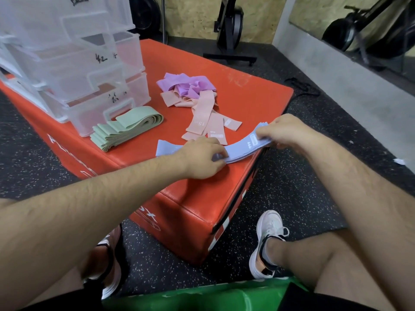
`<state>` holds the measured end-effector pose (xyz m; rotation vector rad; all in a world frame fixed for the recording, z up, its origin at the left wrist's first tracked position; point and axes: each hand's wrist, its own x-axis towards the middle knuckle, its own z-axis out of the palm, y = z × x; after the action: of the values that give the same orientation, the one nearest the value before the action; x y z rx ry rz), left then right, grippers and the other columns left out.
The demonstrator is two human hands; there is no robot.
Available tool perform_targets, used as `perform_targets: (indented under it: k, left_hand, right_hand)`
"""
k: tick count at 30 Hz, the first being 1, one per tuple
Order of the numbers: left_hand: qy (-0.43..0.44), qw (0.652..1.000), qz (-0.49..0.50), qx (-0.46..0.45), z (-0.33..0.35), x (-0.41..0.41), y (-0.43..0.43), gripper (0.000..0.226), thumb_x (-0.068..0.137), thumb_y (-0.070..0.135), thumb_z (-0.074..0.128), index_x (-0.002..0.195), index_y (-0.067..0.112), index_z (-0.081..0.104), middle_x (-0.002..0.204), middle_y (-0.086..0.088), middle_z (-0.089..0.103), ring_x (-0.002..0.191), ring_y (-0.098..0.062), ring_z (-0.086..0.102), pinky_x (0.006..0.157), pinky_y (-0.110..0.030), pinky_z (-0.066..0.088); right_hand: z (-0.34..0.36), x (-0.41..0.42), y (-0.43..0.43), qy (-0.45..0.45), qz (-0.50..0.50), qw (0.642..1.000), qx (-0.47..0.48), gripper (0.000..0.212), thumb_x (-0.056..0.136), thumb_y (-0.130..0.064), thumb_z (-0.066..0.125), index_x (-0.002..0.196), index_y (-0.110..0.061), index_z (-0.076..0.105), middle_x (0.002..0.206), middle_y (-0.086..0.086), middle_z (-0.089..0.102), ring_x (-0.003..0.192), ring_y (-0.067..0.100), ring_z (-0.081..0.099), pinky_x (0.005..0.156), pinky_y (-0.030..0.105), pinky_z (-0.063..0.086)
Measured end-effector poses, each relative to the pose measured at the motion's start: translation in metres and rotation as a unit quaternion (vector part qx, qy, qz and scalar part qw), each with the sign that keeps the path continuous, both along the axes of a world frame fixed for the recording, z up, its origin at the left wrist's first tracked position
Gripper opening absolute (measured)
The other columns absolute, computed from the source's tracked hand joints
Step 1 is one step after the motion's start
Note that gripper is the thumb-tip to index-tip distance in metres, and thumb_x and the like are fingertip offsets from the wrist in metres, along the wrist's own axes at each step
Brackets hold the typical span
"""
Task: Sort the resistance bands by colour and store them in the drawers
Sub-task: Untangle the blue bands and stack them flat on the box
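Observation:
A stack of blue resistance bands (241, 148) lies along the near right edge of the red box (251, 95). My left hand (202, 157) pinches the stack near its middle. My right hand (285, 131) grips its right end, fingers curled over the label. A neat pile of green bands (125, 129) rests in front of the clear plastic drawer unit (74, 63). Pink bands (202, 117) lie loose in the middle, with purple bands (186, 85) heaped behind them. The drawers are pulled out, stepped one above another.
The red box stands on speckled black gym flooring (298, 182). A black exercise machine (231, 30) stands behind it, and a grey ledge (336, 70) runs along the right. My knees and shoes are below, above a green box edge (202, 297).

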<state>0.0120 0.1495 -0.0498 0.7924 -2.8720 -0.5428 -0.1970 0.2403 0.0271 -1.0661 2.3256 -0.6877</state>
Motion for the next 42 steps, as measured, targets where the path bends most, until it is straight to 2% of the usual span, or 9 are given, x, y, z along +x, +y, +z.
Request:
perform_targets:
  k: [4, 8, 10, 12, 17, 21, 27, 32, 42]
  left_hand:
    - [0.056, 0.981, 0.102, 0.153, 0.018, -0.006, 0.001, 0.045, 0.098, 0.054, 0.035, 0.096, 0.021, 0.067, 0.100, 0.004, 0.067, 0.099, -0.019, 0.059, 0.093, -0.037, 0.045]
    - [0.242, 0.868, 0.204, 0.382, 0.045, 0.000, -0.005, 0.046, 0.099, 0.053, 0.038, 0.103, 0.014, 0.060, 0.087, -0.006, 0.068, 0.083, -0.023, 0.064, 0.076, -0.037, 0.049]
    - [0.284, 0.803, 0.211, 0.480, 0.056, 0.007, -0.008, 0.047, 0.099, 0.053, 0.042, 0.104, 0.009, 0.057, 0.080, -0.009, 0.065, 0.076, -0.024, 0.064, 0.070, -0.035, 0.049]
    - [0.283, 0.784, 0.200, 0.515, 0.064, 0.016, -0.011, 0.045, 0.098, 0.053, 0.046, 0.095, 0.011, 0.061, 0.076, -0.009, 0.067, 0.075, -0.025, 0.065, 0.068, -0.033, 0.052]
    - [0.249, 0.817, 0.205, 0.477, 0.062, 0.027, -0.022, 0.033, 0.092, 0.042, 0.063, 0.099, 0.010, 0.068, 0.082, -0.012, 0.067, 0.077, -0.023, 0.068, 0.080, -0.035, 0.056]
    - [0.233, 0.829, 0.234, 0.452, 0.060, 0.027, -0.023, 0.024, 0.089, 0.031, 0.066, 0.097, 0.008, 0.068, 0.079, -0.011, 0.068, 0.070, -0.021, 0.069, 0.077, -0.034, 0.058]
    - [0.209, 0.862, 0.253, 0.387, 0.056, 0.029, -0.025, 0.009, 0.083, 0.004, 0.066, 0.076, 0.006, 0.060, 0.065, -0.008, 0.055, 0.056, -0.019, 0.055, 0.055, -0.026, 0.056]
    - [0.229, 0.847, 0.272, 0.396, 0.053, 0.033, -0.028, 0.014, 0.081, -0.003, 0.064, 0.085, 0.006, 0.053, 0.073, -0.011, 0.052, 0.063, -0.024, 0.057, 0.069, -0.036, 0.062]
    - [0.208, 0.846, 0.280, 0.403, 0.045, 0.049, -0.037, 0.016, 0.078, -0.003, 0.068, 0.075, 0.005, 0.054, 0.071, -0.011, 0.050, 0.057, -0.022, 0.051, 0.069, -0.035, 0.060]
  right_hand:
    - [0.011, 0.024, -0.009, 0.032, 0.048, 0.997, -0.047, 0.025, 0.058, -0.035, 0.069, 0.070, -0.018, 0.054, 0.064, 0.005, 0.043, 0.057, 0.017, 0.041, 0.057, 0.032, 0.034]
    - [0.013, 0.061, -0.027, 0.118, 0.104, 0.984, -0.078, 0.021, 0.068, -0.029, 0.072, 0.063, -0.010, 0.062, 0.055, 0.001, 0.050, 0.051, 0.017, 0.042, 0.050, 0.028, 0.033]
    - [0.014, 0.080, -0.034, 0.143, 0.130, 0.976, -0.096, 0.025, 0.072, -0.029, 0.074, 0.082, -0.007, 0.068, 0.071, 0.004, 0.062, 0.061, 0.018, 0.051, 0.051, 0.030, 0.035]
    - [0.012, 0.095, -0.040, 0.152, 0.157, 0.969, -0.111, 0.031, 0.076, -0.028, 0.076, 0.097, -0.008, 0.066, 0.086, 0.004, 0.064, 0.072, 0.019, 0.055, 0.053, 0.030, 0.036]
    - [0.006, 0.105, -0.049, 0.129, 0.210, 0.962, -0.120, 0.026, 0.075, -0.026, 0.078, 0.087, -0.024, 0.055, 0.075, -0.012, 0.058, 0.063, 0.001, 0.052, 0.045, 0.011, 0.035]
    - [-0.002, 0.104, -0.048, 0.130, 0.235, 0.956, -0.117, 0.037, 0.072, -0.030, 0.083, 0.094, -0.014, 0.058, 0.073, -0.011, 0.056, 0.061, 0.008, 0.049, 0.047, 0.016, 0.033]
    - [-0.009, 0.097, -0.046, 0.119, 0.294, 0.943, -0.097, 0.055, 0.067, -0.048, 0.086, 0.107, -0.023, 0.059, 0.097, -0.012, 0.061, 0.085, 0.007, 0.056, 0.072, 0.024, 0.046]
    - [-0.031, 0.078, -0.045, 0.140, 0.335, 0.932, -0.012, 0.087, 0.055, -0.062, 0.084, 0.128, -0.026, 0.051, 0.122, -0.007, 0.057, 0.113, 0.016, 0.051, 0.094, 0.035, 0.046]
    - [-0.048, 0.066, -0.045, 0.123, 0.333, 0.935, 0.001, 0.058, 0.068, -0.035, 0.078, 0.120, -0.029, 0.052, 0.108, -0.008, 0.064, 0.095, 0.014, 0.063, 0.085, 0.039, 0.054]
